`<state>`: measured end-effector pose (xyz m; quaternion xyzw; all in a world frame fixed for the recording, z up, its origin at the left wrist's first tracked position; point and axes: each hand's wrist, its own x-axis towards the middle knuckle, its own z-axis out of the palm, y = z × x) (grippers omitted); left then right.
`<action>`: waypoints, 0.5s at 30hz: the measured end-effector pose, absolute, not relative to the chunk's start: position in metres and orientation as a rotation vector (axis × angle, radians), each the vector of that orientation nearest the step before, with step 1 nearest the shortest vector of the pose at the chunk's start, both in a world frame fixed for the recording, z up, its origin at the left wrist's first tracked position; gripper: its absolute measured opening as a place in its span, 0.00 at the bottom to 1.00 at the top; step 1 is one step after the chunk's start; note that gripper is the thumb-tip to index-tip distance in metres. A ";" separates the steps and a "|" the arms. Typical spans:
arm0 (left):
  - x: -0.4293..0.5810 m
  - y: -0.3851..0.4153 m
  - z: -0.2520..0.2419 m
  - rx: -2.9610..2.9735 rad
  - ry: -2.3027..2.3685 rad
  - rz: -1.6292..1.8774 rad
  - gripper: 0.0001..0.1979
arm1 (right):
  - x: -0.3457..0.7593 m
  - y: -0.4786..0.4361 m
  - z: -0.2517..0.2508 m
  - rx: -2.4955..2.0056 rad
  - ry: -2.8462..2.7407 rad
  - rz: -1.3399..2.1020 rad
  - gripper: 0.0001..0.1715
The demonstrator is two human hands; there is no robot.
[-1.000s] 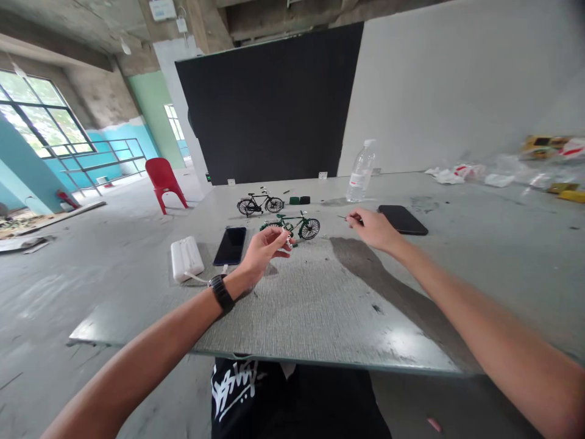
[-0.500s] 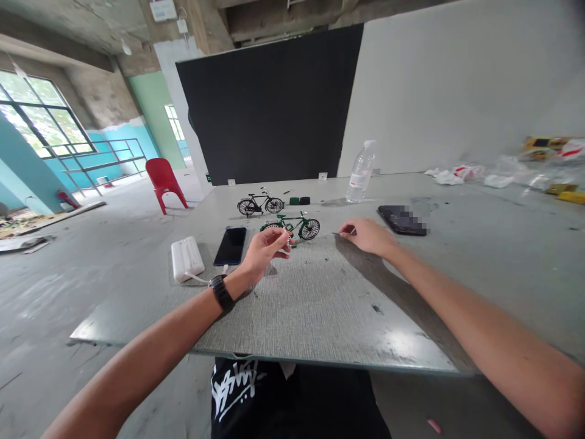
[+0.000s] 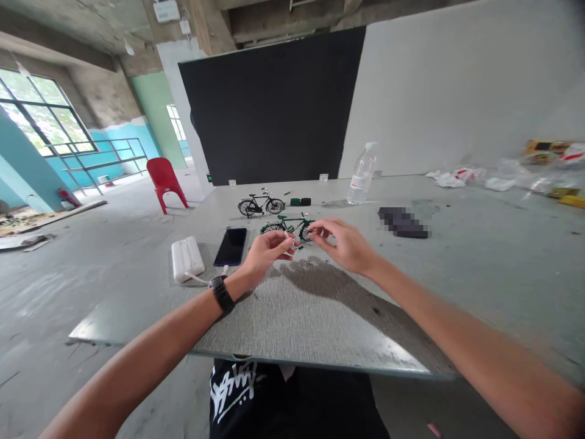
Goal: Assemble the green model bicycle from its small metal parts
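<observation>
I can't read the bottle label (image 3: 359,182) or tell if the right hand (image 3: 343,244) grips anything; the left hand (image 3: 267,251) pinches a silvery part (image 3: 294,244).

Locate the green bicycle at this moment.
In the head view, the green bicycle is near the middle, just beyond the left hand, nearer and further right than the black bicycle; the right hand overlaps its right end.

White power bank (image 3: 187,259) beside dark phone (image 3: 230,246); clear bottle (image 3: 362,177) near pale wall (image 3: 439,91); red chair (image 3: 165,177) on floor (image 3: 91,268)
</observation>
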<state>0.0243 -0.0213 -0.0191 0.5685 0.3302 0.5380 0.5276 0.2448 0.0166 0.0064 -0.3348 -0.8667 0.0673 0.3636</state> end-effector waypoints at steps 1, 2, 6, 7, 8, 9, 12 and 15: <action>0.024 -0.021 -0.020 1.366 0.776 1.286 0.16 | 0.237 0.011 0.004 -0.822 -2.232 0.227 0.16; 0.024 -0.020 -0.021 1.373 0.763 1.288 0.15 | 0.231 0.007 0.002 -0.792 -2.248 0.278 0.17; 0.024 -0.018 -0.024 1.371 0.736 1.305 0.15 | 0.217 -0.002 -0.006 -0.745 -2.245 0.428 0.17; 0.024 -0.018 -0.024 1.368 0.738 1.309 0.15 | 0.216 -0.003 -0.007 -0.748 -2.231 0.444 0.18; 0.025 -0.018 -0.025 1.363 0.742 1.315 0.14 | 0.216 -0.003 -0.007 -0.754 -2.218 0.456 0.18; 0.025 -0.018 -0.025 1.359 0.745 1.320 0.14 | 0.217 -0.003 -0.007 -0.764 -2.203 0.463 0.17; 0.026 -0.019 -0.024 1.332 0.742 1.342 0.15 | 0.218 -0.002 -0.006 -0.795 -2.142 0.475 0.15; 0.026 -0.018 -0.024 1.312 0.766 1.362 0.17 | 0.219 -0.002 -0.004 -0.794 -2.120 0.472 0.12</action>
